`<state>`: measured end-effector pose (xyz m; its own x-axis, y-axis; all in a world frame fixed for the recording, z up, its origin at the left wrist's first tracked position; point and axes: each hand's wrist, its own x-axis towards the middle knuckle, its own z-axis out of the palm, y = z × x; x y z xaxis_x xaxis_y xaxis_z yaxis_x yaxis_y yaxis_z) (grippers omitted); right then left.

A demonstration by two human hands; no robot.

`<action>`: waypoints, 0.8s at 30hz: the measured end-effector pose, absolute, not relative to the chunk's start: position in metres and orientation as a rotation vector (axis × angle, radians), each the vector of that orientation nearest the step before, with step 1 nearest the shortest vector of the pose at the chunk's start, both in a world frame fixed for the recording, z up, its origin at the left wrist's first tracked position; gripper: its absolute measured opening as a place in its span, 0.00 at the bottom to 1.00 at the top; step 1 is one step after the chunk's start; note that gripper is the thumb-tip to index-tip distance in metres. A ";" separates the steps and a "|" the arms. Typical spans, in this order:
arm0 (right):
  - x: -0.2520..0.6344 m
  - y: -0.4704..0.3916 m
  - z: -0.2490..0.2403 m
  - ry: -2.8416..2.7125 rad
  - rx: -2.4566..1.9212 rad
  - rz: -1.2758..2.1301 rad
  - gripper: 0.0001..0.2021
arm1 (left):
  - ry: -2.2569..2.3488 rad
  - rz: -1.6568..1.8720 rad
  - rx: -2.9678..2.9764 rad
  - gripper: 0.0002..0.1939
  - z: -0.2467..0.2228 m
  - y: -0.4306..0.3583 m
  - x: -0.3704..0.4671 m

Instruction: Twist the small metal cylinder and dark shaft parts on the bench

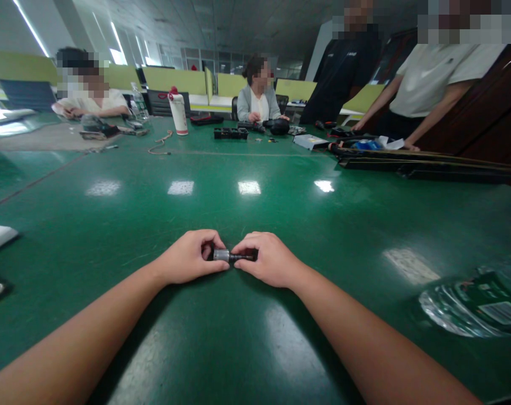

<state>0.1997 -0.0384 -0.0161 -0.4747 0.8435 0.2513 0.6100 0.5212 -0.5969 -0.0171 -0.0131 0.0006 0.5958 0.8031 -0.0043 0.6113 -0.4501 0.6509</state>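
Low over the green table (pixel 222 197), or resting on it, a small metal cylinder with a thin dark shaft (pixel 221 255) lies sideways between my two hands; it looks like a little motor, though its exact kind is unclear. My left hand (pixel 194 257) is closed around the silver cylinder end, thumb below and fingers above. Fingers of my right hand (pixel 266 257) pinch the thin ribbed shaft, whose far end is dark and partly covered. A narrow gap separates the fingertips of the two hands.
A clear plastic bottle (pixel 470 304) lies at the right. White objects sit at the left edge. Farther back stand a white tumbler (pixel 178 114), a black rectangular part (pixel 231 133), a cord (pixel 159 145) and a pile of long dark panels (pixel 407 160). Several people are around the far side.
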 end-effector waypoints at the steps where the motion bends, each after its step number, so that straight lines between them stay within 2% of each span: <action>1: 0.200 -0.038 -0.016 -2.242 -1.181 0.593 0.07 | 1.117 0.404 2.211 0.16 0.001 -0.013 -0.017; 24: 0.202 -0.040 -0.011 -2.228 -1.225 0.648 0.06 | 1.109 0.407 2.224 0.16 0.000 -0.014 -0.019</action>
<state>0.2021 -0.0396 -0.0108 -0.4617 0.8631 0.2048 0.6187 0.4787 -0.6229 -0.0190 -0.0135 -0.0004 0.6013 0.7990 0.0020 0.6102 -0.4608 0.6444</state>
